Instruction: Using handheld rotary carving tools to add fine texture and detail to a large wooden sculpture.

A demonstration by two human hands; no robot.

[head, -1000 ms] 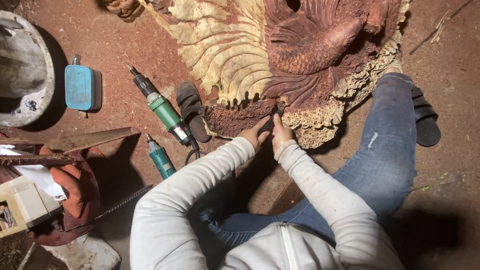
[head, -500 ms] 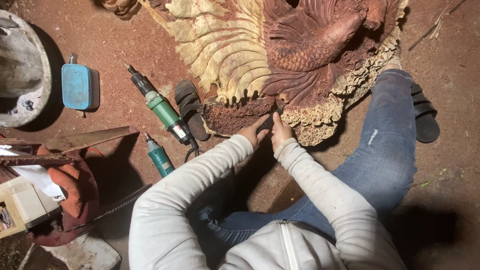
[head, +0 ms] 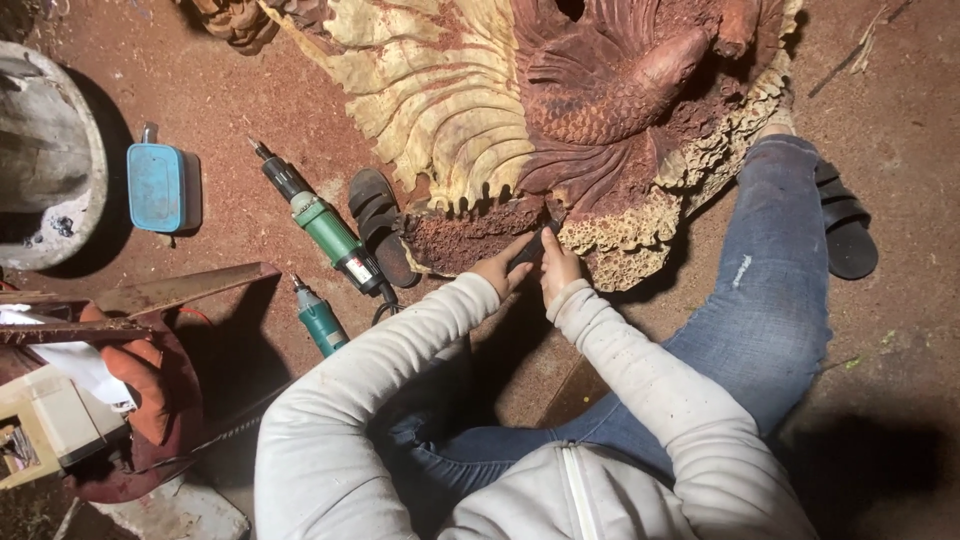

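Head view showed both hands, left (head: 500, 268) and right (head: 558, 268), clasping a dark tool (head: 527, 248) against the wood carving (head: 520, 110); its tip was hidden, its kind unclear.

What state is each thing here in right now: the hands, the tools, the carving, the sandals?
Left hand: closed on a dark tool, at the carving's lower edge.
Right hand: closed on the same dark tool.
Wood carving: lying on the ground, partly pale, partly red.
Large green grinder: lying on the ground, unheld.
Small green grinder: lying unheld.
Blue box: shut.
Sandal: off the foot, beside the carving.
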